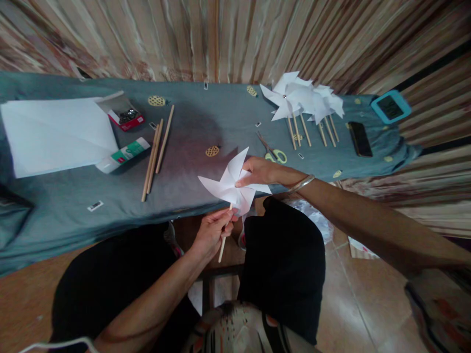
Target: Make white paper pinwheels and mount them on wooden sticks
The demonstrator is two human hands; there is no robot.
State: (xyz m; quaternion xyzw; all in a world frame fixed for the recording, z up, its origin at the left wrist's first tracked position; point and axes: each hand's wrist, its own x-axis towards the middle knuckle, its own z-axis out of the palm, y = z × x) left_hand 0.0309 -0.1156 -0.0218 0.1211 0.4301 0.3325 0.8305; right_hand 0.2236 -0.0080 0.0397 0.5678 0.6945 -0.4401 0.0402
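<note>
Head view, centre of the frame: holds a white paper pinwheel [225, 185] in both hands, across the near edge of the table [191, 171]. Closes the left hand [213, 233] around its wooden stick [221, 247] just below the blades, leaving the lower end bare beneath the fingers. Grips the paper near the middle with the right hand [259, 170], thumb on top. Cannot make out the hub under that thumb. Wears a silver bracelet [301, 183] on the right wrist.

Has scissors [274, 153] with yellow-green handles lying just above the right hand. Shows, at upper right, overlapping white pinwheels [287, 95] on sticks, then a dark phone [360, 139] and a blue-rimmed clock [390, 107]. Includes, at upper left, white paper sheets [55, 137], an open red box [135, 122] of small shiny metal pieces, a green-and-white box [129, 153] touching the paper, and three loose sticks [165, 139] beside the boxes.
</note>
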